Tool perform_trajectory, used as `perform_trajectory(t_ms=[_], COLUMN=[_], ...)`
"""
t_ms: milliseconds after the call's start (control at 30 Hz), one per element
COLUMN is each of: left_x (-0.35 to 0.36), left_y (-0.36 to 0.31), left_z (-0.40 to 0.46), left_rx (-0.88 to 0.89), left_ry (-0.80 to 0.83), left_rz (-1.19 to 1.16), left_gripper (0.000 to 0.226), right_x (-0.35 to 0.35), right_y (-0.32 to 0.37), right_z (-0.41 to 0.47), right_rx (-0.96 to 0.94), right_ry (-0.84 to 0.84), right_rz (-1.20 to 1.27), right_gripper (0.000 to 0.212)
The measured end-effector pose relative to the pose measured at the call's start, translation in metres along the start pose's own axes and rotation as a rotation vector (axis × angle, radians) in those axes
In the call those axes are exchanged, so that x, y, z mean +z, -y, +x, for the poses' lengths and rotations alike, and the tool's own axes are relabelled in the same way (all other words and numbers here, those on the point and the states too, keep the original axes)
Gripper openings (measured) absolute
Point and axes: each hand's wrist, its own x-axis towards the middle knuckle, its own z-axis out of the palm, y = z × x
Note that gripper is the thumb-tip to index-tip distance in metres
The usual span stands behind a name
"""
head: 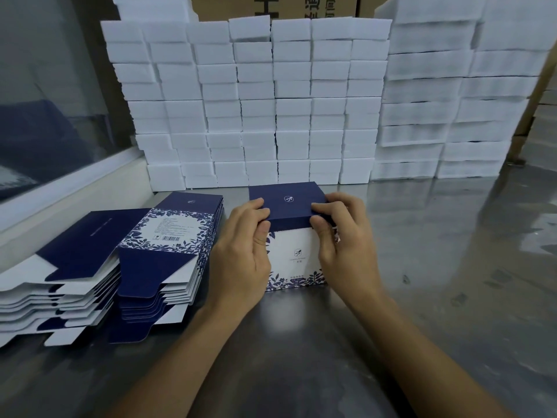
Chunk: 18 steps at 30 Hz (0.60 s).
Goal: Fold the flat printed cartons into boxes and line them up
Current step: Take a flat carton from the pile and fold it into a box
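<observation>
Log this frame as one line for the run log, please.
phase: closing lid | box: upright on table | left hand, right hand: both grip lid edge | flat cartons: stacked left

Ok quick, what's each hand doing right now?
Left hand: holding the left side of the box, thumb on its blue lid.
Right hand: holding the right side of the same box, fingers curled at the lid's edge.
</observation>
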Motion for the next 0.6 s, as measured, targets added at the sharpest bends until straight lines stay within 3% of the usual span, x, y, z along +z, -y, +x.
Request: perform_trajectory(t_ms=[100, 200, 333, 433, 500, 600], left_x=[0.002, 0.002, -0.005, -0.021, -0.034, -0.050], left_y=[0.001, -0.001, 0.002, 0.015, 0.027, 0.043], left_z=[-0.005, -0.011, -0.007, 0.005, 0.015, 0.019], left_rx=[-0.016, -0.038, -0.053, -0.081, -0.252, -0.562], left_ry=[0.065, 0.203, 0.304, 0.319, 0.348, 0.510], left_rz=[-0.013, 0.031, 0.141, 0.461, 0.645, 0.726], left_gripper=[0.033, 0.056, 0.077, 0.069, 0.068, 0.072], right_x=[0.000, 0.006, 0.020, 0.032, 0.046, 0.078], right_y=[0.004, 0.013, 0.018, 0.015, 0.015, 0.011], right_z=[0.001, -0.006, -0.009, -0.001, 0.010, 0.031], right_rx=[-0.131, -0.282, -0.211, -0.133, -0.077, -0.037], right_ry=[-0.110, -0.055, 0.058, 0.146, 0.219, 0.366], right_rz=[-0.220, -0.402, -0.426, -0.442, -0.444, -0.520], right_gripper=[0.011, 0.029, 0.049, 0.065, 0.068, 0.071])
